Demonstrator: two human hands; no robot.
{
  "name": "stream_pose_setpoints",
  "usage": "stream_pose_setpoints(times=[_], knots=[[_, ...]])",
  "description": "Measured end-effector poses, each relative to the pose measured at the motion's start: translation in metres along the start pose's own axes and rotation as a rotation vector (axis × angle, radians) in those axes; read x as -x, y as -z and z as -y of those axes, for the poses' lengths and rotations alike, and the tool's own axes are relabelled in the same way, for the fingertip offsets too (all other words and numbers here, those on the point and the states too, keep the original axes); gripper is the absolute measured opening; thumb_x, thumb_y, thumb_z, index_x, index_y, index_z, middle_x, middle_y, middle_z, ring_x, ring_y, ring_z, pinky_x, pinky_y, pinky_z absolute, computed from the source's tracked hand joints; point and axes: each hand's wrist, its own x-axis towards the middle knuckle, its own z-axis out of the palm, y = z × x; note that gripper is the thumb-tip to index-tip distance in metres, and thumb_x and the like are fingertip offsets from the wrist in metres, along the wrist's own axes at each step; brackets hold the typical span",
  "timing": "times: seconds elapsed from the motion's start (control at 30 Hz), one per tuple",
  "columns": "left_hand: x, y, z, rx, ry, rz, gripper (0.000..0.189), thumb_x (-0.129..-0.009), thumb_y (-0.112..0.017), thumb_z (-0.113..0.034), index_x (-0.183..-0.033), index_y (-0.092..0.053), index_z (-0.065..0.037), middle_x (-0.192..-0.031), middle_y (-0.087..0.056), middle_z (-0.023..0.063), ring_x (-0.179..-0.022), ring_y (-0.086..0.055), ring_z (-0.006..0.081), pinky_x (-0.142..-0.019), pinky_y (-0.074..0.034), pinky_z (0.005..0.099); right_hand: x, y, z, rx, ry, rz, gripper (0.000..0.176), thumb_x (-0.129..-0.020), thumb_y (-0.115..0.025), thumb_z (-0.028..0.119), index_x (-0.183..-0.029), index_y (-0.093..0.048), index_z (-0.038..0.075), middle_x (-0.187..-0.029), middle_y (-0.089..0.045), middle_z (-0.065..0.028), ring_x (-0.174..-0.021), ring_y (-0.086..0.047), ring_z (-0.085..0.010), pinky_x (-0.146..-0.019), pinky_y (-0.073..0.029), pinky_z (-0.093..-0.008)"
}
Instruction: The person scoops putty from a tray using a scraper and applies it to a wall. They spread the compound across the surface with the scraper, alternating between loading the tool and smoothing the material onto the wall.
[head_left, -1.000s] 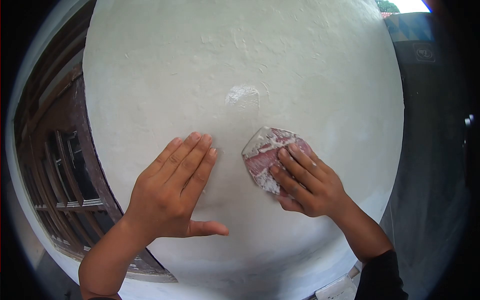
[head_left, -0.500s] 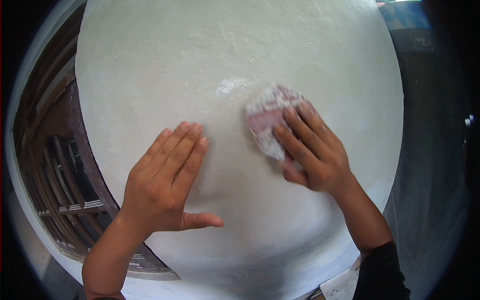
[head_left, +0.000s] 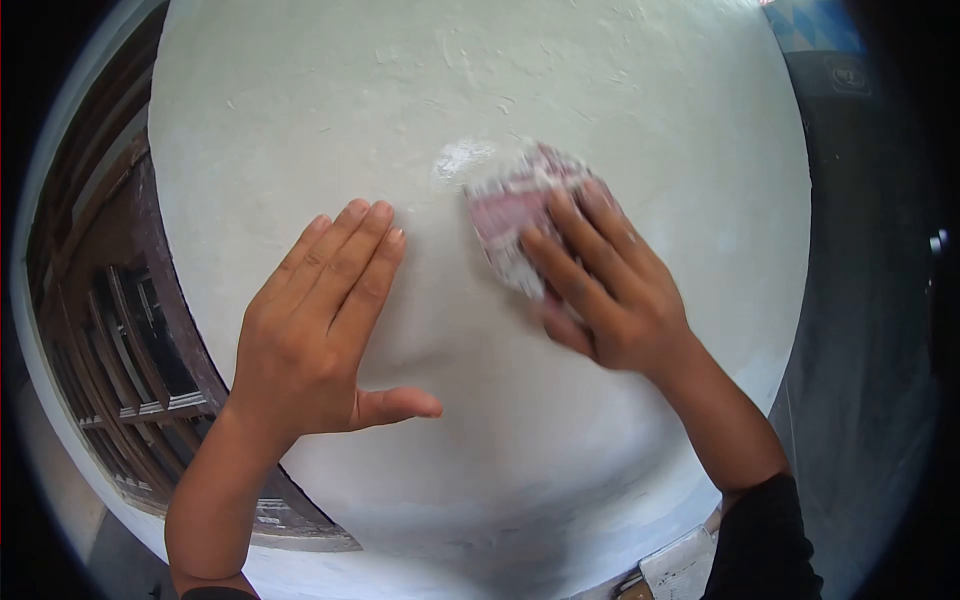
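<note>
My left hand [head_left: 315, 320] lies flat against the pale wall [head_left: 450, 300], fingers together pointing up and thumb stretched to the right. To its right, my right hand [head_left: 610, 285] presses a reddish, white-smeared sheet or cloth [head_left: 510, 212] on the wall, its fingers spread over the lower right part of it. The palm side of that hand is hidden. A shiny whitish patch [head_left: 463, 160] shows on the wall just above and left of the sheet. Small raised marks dot the wall higher up.
A dark brown wooden window frame with bars [head_left: 135, 330] stands at the left. Beyond the wall's right edge is a dark surface [head_left: 850, 300], with a blue and white patterned strip [head_left: 810, 25] above it. A whitish block [head_left: 680, 568] sits low at the right.
My right hand and the sheet have shifted left and slightly up. My left hand appears a little higher and further left, still flat on the wall.
</note>
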Motion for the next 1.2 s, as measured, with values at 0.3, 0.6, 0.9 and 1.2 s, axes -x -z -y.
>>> stream_pose_setpoints(times=[0.3, 0.6, 0.9, 1.2], knots=[[0.014, 0.005, -0.005, 0.036, 0.024, 0.032, 0.11, -0.081, -0.049, -0.088, -0.13, -0.062, 0.009, -0.137, -0.061, 0.0257, -0.132, -0.057, 0.0392, -0.112, -0.044, 0.0509, 0.019, 0.023, 0.037, 0.046, 0.048, 0.127, 0.051, -0.093, -0.07, 0.037, -0.13, -0.065, 0.003, -0.129, -0.065, -0.0227, -0.119, -0.064, -0.0417, -0.095, -0.057, -0.048], [0.002, -0.002, 0.0, 0.04, 0.039, -0.051, 0.109, -0.081, -0.05, -0.087, -0.131, -0.061, 0.009, -0.137, -0.061, 0.0256, -0.132, -0.057, 0.0393, -0.111, -0.044, 0.0518, -0.082, 0.051, -0.038, -0.899, -0.814, -0.223, 0.032, -0.094, -0.074, 0.02, -0.111, -0.065, -0.006, -0.089, -0.072, -0.0101, -0.069, -0.065, -0.0103, -0.059, -0.052, -0.0251], [0.007, 0.0, -0.001, 0.03, 0.027, -0.035, 0.109, -0.082, -0.048, -0.088, -0.13, -0.062, 0.009, -0.136, -0.061, 0.0253, -0.131, -0.057, 0.0392, -0.111, -0.044, 0.0513, -0.069, 0.038, -0.076, -0.669, -0.968, -0.203, 0.037, -0.093, -0.075, 0.026, -0.111, -0.068, -0.005, -0.081, -0.07, -0.0035, -0.061, -0.058, -0.0071, -0.054, -0.043, -0.0212], [0.0, -0.004, -0.005, 0.045, 0.017, -0.047, 0.109, -0.081, -0.047, -0.089, -0.129, -0.063, 0.008, -0.135, -0.062, 0.0251, -0.131, -0.058, 0.0388, -0.111, -0.044, 0.0509, -0.079, 0.028, -0.068, -0.478, -0.869, -0.105, 0.042, -0.093, -0.074, 0.027, -0.115, -0.067, -0.009, -0.087, -0.073, -0.0111, -0.069, -0.067, -0.0119, -0.064, -0.053, -0.0264]])
